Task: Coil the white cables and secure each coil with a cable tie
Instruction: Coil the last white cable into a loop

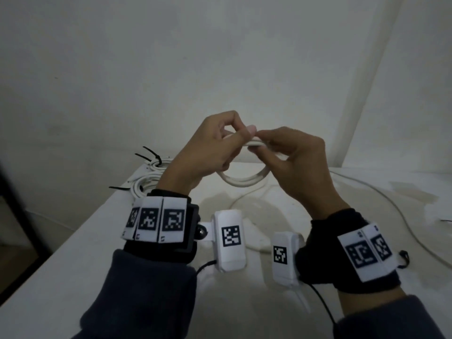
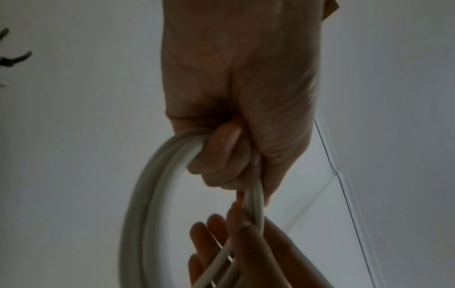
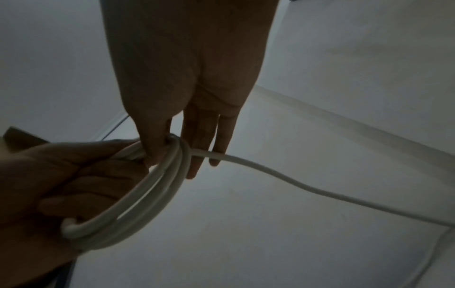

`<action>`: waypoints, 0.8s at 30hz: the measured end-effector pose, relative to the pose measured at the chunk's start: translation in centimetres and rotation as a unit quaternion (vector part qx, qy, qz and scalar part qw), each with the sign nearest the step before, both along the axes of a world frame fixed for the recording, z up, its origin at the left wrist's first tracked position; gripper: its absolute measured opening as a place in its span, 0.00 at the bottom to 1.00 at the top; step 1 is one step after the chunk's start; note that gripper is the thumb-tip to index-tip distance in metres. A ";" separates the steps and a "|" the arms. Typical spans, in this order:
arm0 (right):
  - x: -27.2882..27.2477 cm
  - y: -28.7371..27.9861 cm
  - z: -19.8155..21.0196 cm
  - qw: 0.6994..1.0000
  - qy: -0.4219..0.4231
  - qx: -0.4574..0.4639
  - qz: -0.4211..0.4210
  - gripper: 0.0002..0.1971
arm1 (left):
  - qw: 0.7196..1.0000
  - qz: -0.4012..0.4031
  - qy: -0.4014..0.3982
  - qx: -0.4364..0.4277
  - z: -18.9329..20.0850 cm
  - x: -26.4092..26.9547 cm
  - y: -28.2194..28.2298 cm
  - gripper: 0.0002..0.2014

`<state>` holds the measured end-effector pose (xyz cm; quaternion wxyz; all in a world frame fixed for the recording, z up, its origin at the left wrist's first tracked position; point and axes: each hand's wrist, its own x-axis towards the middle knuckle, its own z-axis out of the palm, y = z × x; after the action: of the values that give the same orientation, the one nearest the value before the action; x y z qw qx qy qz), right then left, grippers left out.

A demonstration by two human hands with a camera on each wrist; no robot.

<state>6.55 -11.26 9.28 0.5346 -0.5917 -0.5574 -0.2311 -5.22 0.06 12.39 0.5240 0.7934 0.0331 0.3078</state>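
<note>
A white cable coil point(image 1: 242, 180) of several loops hangs in the air above the white table point(image 1: 244, 302). My left hand point(image 1: 210, 148) grips the coil's top, fingers curled round the loops point(image 2: 147, 194). My right hand point(image 1: 291, 157) pinches the cable against the coil's top with thumb and forefinger, its other fingers straight point(image 3: 204, 140). The loose end of the cable point(image 3: 307, 187) runs from the right hand down onto the table. Two finished coils point(image 1: 156, 163) point(image 1: 143, 187) bound with black cable ties lie at the table's far left corner.
Loose white cable point(image 1: 381, 194) trails across the right side of the table. A thin black cable tie point(image 1: 446, 220) shows at the right edge. The white wall point(image 1: 220, 57) stands close behind. The table's left edge drops to a dark floor area point(image 1: 14, 228).
</note>
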 end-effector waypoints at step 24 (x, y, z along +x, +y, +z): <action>-0.8 -2.1 1.8 0.870 0.346 -0.134 0.326 0.12 | 0.983 0.032 -0.181 -0.009 0.2 0.8 -1.4 0.13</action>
<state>5.71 -13.33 11.12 0.6538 -0.4845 -0.5234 0.2528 -4.42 -1.32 12.62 0.5185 0.7180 -0.0341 0.4631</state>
